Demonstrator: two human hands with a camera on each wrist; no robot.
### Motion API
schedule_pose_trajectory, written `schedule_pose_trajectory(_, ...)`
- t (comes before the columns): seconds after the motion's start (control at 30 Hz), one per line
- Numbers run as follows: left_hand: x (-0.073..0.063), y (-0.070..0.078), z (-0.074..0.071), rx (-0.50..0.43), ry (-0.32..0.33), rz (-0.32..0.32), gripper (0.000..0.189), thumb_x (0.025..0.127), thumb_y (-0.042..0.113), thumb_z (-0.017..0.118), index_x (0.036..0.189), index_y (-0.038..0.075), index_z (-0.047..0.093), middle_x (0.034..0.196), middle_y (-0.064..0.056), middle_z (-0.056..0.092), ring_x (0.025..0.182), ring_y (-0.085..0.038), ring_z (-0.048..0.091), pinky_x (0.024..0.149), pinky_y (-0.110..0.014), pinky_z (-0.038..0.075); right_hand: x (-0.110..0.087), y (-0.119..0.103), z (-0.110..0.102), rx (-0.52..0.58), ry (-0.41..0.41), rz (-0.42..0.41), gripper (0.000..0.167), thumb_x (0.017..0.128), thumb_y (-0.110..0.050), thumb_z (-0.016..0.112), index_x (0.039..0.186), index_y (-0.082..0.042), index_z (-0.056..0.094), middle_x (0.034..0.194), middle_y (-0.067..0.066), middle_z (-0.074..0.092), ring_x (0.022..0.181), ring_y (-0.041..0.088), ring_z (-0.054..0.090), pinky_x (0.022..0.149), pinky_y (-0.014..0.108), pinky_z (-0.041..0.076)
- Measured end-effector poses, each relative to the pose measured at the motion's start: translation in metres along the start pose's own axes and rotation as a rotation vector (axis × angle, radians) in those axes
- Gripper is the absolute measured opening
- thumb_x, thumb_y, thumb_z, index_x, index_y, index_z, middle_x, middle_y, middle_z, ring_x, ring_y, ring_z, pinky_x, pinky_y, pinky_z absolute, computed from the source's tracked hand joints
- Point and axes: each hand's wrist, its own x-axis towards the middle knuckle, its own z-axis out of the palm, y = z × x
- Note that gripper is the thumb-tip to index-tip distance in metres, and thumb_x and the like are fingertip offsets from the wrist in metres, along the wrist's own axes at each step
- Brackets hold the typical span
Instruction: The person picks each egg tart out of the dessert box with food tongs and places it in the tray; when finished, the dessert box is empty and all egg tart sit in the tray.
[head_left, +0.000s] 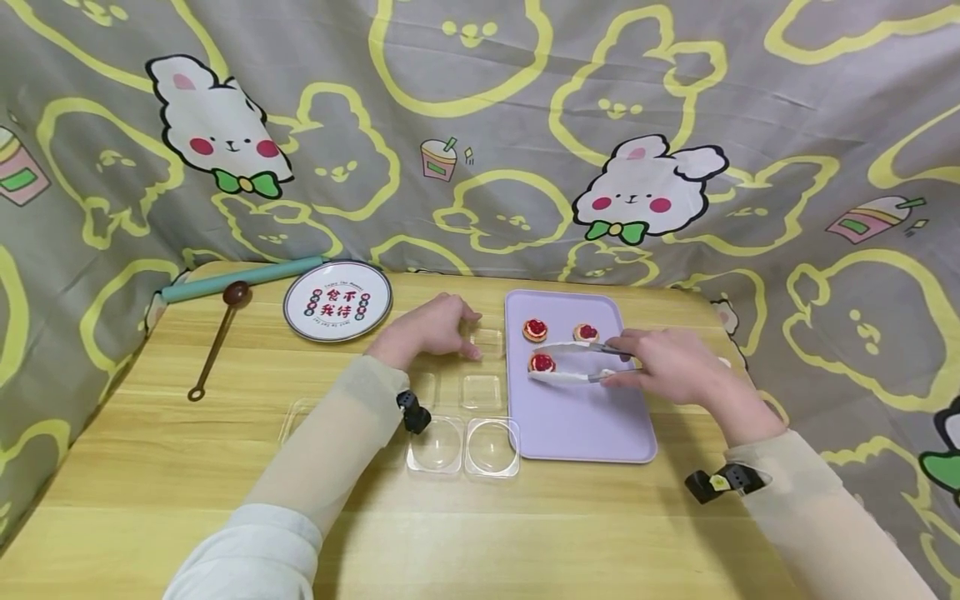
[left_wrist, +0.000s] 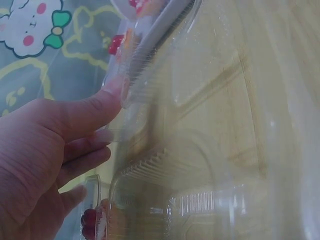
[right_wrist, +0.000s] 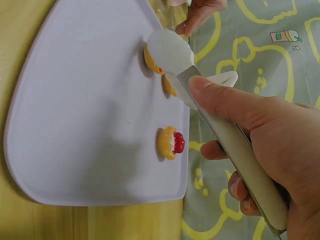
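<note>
My left hand (head_left: 438, 325) reaches over a clear plastic box (head_left: 487, 343) beside the lilac tray (head_left: 592, 425). In the left wrist view its thumb tip lies at the ribbed edge of a clear box (left_wrist: 150, 75), the other fingers loosely bent just below. My right hand (head_left: 671, 365) grips metal tongs (right_wrist: 227, 150) with white flat tips. Those tips stand apart on either side of a small tart (head_left: 541, 364) topped with red fruit, over the tray. Another two tarts, one nearer (head_left: 535, 329) the left edge and one farther right (head_left: 586, 332), lie behind the tongs.
More clear boxes (head_left: 491, 446) stand along the tray's left side. In the left wrist view, red fruit (left_wrist: 89, 222) shows inside a box. A patterned plate (head_left: 337, 302), a teal rolling pin (head_left: 243, 279) and a brown ladle (head_left: 217, 342) lie at the back left. A printed curtain (head_left: 465, 125) borders the table.
</note>
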Motion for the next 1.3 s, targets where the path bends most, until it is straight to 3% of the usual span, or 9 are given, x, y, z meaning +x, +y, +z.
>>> schedule_pose_trajectory(0.27, 0.000, 0.001, -0.001, 0.005, -0.003, -0.006, 0.070, 0.084, 0.038, 0.092, 0.141, 0.007, 0.068, 0.145, -0.006, 0.064, 0.144, -0.033, 0.046, 0.123, -0.042, 0.033, 0.000, 0.000, 0.004, 0.020, 0.000, 0.005, 0.062, 0.090, -0.056, 0.080, 0.130, -0.008, 0.074, 0.101, -0.001, 0.070, 0.065, 0.011, 0.052, 0.054, 0.033, 0.042)
schedule_pose_trajectory(0.53, -0.001, 0.004, -0.003, 0.038, -0.015, -0.014, 0.072, 0.085, 0.040, 0.091, 0.144, 0.008, 0.066, 0.148, -0.007, 0.062, 0.143, -0.031, 0.047, 0.122, -0.042, 0.034, -0.004, 0.002, 0.001, 0.043, 0.009, 0.026, 0.068, 0.090, -0.056, 0.081, 0.134, -0.006, 0.072, 0.109, 0.002, 0.072, 0.072, 0.013, 0.057, 0.062, 0.036, 0.049)
schedule_pose_trajectory(0.77, 0.000, 0.002, -0.002, 0.046, -0.024, -0.027, 0.076, 0.085, 0.042, 0.090, 0.148, 0.009, 0.062, 0.152, -0.009, 0.058, 0.146, -0.032, 0.043, 0.123, -0.042, 0.032, -0.010, 0.004, -0.006, 0.073, 0.031, 0.043, 0.069, 0.090, -0.058, 0.080, 0.135, -0.006, 0.072, 0.095, -0.004, 0.065, 0.070, 0.013, 0.054, 0.060, 0.033, 0.044)
schedule_pose_trajectory(0.87, -0.001, -0.001, -0.003, 0.044, -0.028, -0.022, 0.081, 0.086, 0.044, 0.089, 0.152, 0.010, 0.058, 0.154, -0.009, 0.056, 0.148, -0.032, 0.041, 0.124, -0.042, 0.032, -0.009, 0.004, -0.010, 0.068, 0.037, 0.057, 0.072, 0.090, -0.062, 0.078, 0.136, -0.006, 0.071, 0.096, -0.003, 0.065, 0.071, 0.014, 0.054, 0.059, 0.032, 0.043)
schedule_pose_trajectory(1.03, -0.009, -0.006, -0.011, 0.012, -0.018, 0.010, 0.087, 0.088, 0.049, 0.086, 0.158, 0.010, 0.051, 0.159, -0.008, 0.051, 0.151, -0.029, 0.039, 0.124, -0.042, 0.030, -0.004, 0.002, -0.016, 0.059, 0.054, 0.062, 0.077, 0.090, -0.068, 0.074, 0.137, -0.006, 0.070, 0.098, -0.003, 0.066, 0.073, 0.014, 0.056, 0.058, 0.032, 0.043)
schedule_pose_trajectory(1.3, -0.032, -0.023, -0.033, -0.055, 0.039, 0.025, 0.078, 0.090, 0.040, 0.087, 0.154, 0.009, 0.056, 0.157, -0.011, 0.054, 0.146, -0.031, 0.044, 0.122, -0.046, 0.034, 0.006, -0.003, -0.025, 0.081, 0.055, 0.024, 0.086, 0.091, -0.073, 0.068, 0.142, -0.003, 0.066, 0.105, 0.002, 0.068, 0.076, 0.017, 0.057, 0.064, 0.036, 0.047)
